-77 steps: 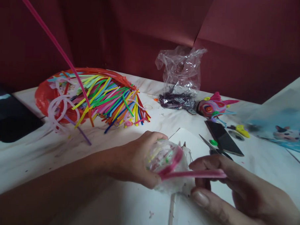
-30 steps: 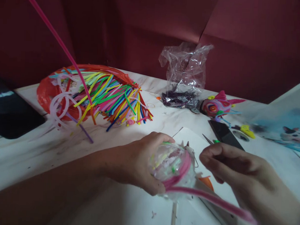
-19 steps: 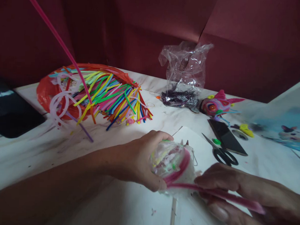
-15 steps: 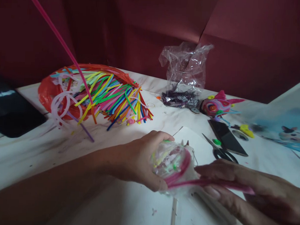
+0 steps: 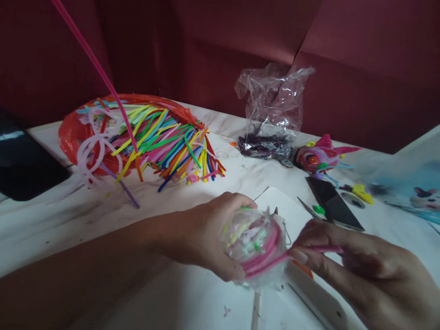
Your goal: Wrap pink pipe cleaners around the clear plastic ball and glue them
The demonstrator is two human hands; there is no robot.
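Observation:
My left hand (image 5: pixel 209 237) is wrapped around a rounded, clear plastic-covered object (image 5: pixel 244 234) with white, green and yellow bits inside. Pink pipe cleaner (image 5: pixel 265 262) curves over its right side. My right hand (image 5: pixel 361 268) pinches the loose length of that pipe cleaner between thumb and fingers, a little to the right of the object. The pipe cleaner's tail pokes out behind the fingertips. Just beyond my right hand are scissors (image 5: pixel 305 206), their handles mostly hidden by it. Below it lies a pale tool with an orange part (image 5: pixel 305 270), partly covered.
Many coloured pipe cleaners (image 5: pixel 169 148) spill from a red plastic bag (image 5: pixel 70 136) at the back left. A clear bag with dark contents (image 5: pixel 266 142), a colourful fish-like craft (image 5: pixel 317 157), and a black phone (image 5: pixel 331 201) lie right of centre. A dark panel (image 5: pixel 19 161) sits left.
My right hand has closed from a flatter, spread pose into a pinch on the pink pipe cleaner. The coil lies closer around the object. My left hand stays in place.

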